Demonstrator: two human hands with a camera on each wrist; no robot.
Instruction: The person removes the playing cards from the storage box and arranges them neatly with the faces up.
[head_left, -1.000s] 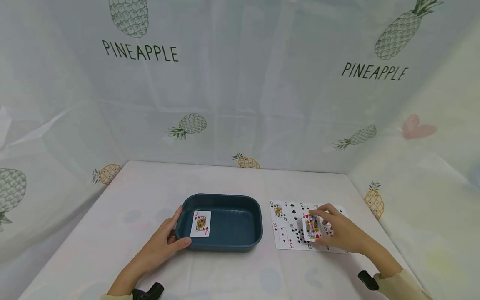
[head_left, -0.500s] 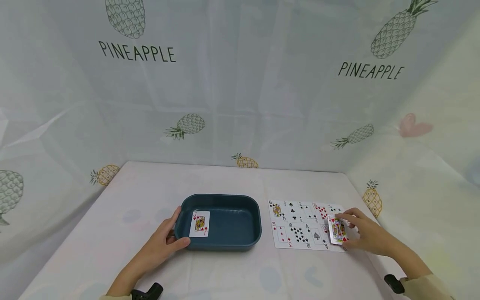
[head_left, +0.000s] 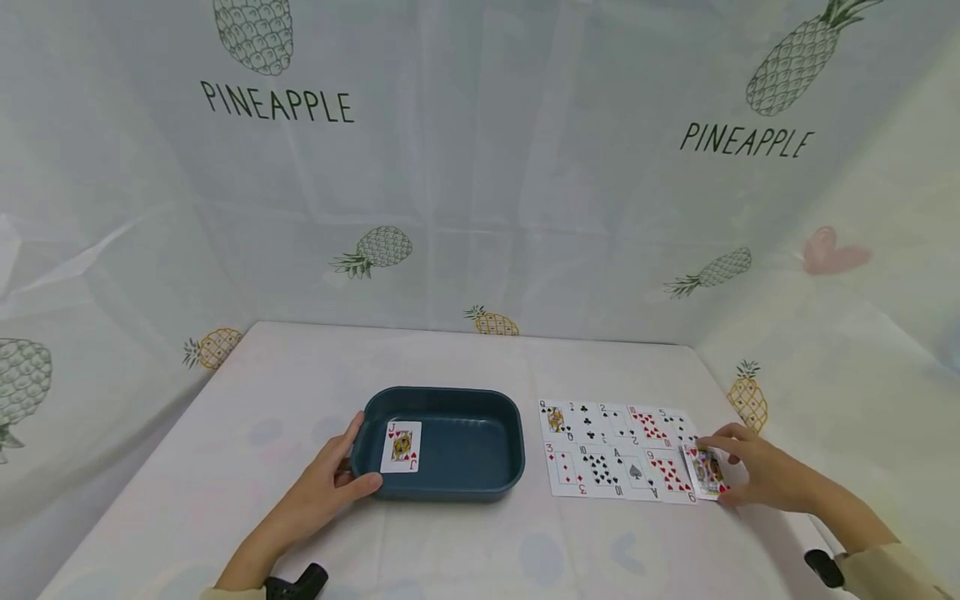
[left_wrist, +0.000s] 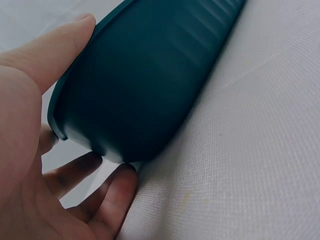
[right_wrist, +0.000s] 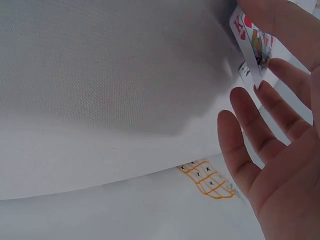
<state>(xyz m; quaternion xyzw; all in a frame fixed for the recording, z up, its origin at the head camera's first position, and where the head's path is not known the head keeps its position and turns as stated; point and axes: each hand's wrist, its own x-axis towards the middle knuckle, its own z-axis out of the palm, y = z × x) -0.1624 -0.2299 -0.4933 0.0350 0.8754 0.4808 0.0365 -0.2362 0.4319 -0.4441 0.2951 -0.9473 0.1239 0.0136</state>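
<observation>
My left hand [head_left: 330,471] grips the left end of a dark teal tray [head_left: 472,490], thumb at its near rim. The left wrist view shows the fingers against the tray's outer end wall [left_wrist: 125,85]. Inside the tray, toward the left, a jack of hearts [head_left: 401,447] lies face up. My right hand [head_left: 772,471] pinches a king of hearts [head_left: 705,472] by its edges, at the right end of a face-up card layout. In the right wrist view the king [right_wrist: 252,42] is tilted, with another card's corner [right_wrist: 245,72] beneath it.
Right of the tray, playing cards lie edge to edge in two rows, including a queen [head_left: 555,418], an ace of spades [head_left: 636,473] and a nine [head_left: 670,476]. A white cloth with pineapple prints [head_left: 491,322] covers the table [head_left: 450,550] and hangs behind it.
My right hand has carried the king of hearts rightward across the layout to the end of the lower row, uncovering cards beneath its path. The left hand and tray stay put.
</observation>
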